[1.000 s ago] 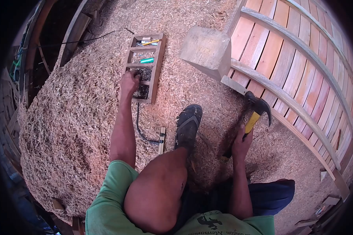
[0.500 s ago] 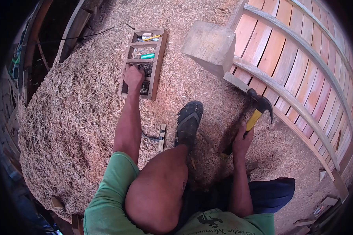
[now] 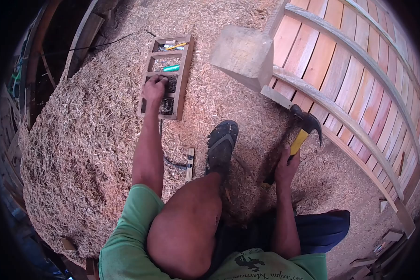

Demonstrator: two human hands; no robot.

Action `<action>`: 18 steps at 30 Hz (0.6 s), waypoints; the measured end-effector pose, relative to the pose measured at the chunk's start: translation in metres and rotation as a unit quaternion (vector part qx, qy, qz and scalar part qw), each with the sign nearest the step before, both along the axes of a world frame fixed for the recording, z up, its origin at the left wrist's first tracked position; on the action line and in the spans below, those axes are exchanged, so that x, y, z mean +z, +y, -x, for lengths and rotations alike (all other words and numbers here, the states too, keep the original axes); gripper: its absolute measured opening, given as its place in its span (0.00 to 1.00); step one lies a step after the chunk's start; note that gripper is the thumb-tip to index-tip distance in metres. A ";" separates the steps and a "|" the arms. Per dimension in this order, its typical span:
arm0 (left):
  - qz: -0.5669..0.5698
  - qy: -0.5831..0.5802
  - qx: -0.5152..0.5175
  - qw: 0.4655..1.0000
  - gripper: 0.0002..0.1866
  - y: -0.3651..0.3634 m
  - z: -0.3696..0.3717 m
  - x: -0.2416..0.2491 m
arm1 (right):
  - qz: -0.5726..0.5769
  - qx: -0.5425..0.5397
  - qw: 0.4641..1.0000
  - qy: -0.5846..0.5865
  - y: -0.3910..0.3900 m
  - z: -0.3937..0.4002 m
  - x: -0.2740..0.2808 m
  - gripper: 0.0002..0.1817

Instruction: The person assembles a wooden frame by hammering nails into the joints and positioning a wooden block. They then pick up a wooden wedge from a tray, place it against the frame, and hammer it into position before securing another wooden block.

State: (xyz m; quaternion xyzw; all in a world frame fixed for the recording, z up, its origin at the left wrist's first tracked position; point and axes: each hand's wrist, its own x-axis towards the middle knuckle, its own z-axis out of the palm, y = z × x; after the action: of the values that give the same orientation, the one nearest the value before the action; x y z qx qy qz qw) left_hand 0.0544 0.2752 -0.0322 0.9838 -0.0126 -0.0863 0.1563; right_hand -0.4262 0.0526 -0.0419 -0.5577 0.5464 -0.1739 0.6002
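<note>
My left hand [image 3: 154, 88] is at the third compartment of a wooden divided box [image 3: 184, 79], its fingers bent together over dark small pieces; what they pinch, if anything, is too small to name. The top compartment holds a yellow pencil-like item [image 3: 176, 46], and the one below it a green object [image 3: 171, 68]. My right hand [image 3: 285, 169] is closed around the yellow and black handle of a hammer [image 3: 299, 140], whose dark claw head points up near the slatted wooden piece.
A large wooden block [image 3: 242, 53] stands beside the slatted wooden structure [image 3: 340, 70] with curved ribs at right. Wood shavings [image 3: 79, 154] cover the ground. A small wooden strip [image 3: 190, 164] with black bands lies left of my sandalled foot [image 3: 221, 144]. Dark beams stand at far left.
My left hand has drawn its fingers together and lifted slightly over the compartment. The view has shifted a little, so the box and block appear slightly further left. My right hand keeps the hammer.
</note>
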 end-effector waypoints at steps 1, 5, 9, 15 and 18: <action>0.091 0.038 0.002 0.995 0.13 0.015 -0.008 -0.003 | -0.005 -0.001 1.000 0.001 -0.001 0.002 0.000 0.13; 0.294 0.059 0.042 0.953 0.13 0.029 0.003 0.019 | 0.020 0.011 1.000 0.008 -0.003 0.002 0.000 0.13; 0.378 0.062 0.077 0.920 0.12 0.029 0.010 0.029 | 0.014 0.010 1.000 0.007 -0.003 -0.002 0.013 0.14; 0.358 0.001 0.071 0.931 0.07 0.058 -0.019 0.007 | 0.001 0.006 1.000 0.008 -0.004 -0.002 0.015 0.15; 0.390 -0.020 0.120 0.913 0.09 0.046 -0.013 0.015 | 0.002 0.010 1.000 0.010 -0.006 -0.002 0.014 0.15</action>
State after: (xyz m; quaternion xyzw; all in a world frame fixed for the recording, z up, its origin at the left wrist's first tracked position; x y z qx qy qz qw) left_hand 0.0676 0.3213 -0.0173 0.8402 0.0695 -0.0351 0.5366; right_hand -0.4238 0.0469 -0.0277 -0.5662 0.5464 -0.1635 0.5951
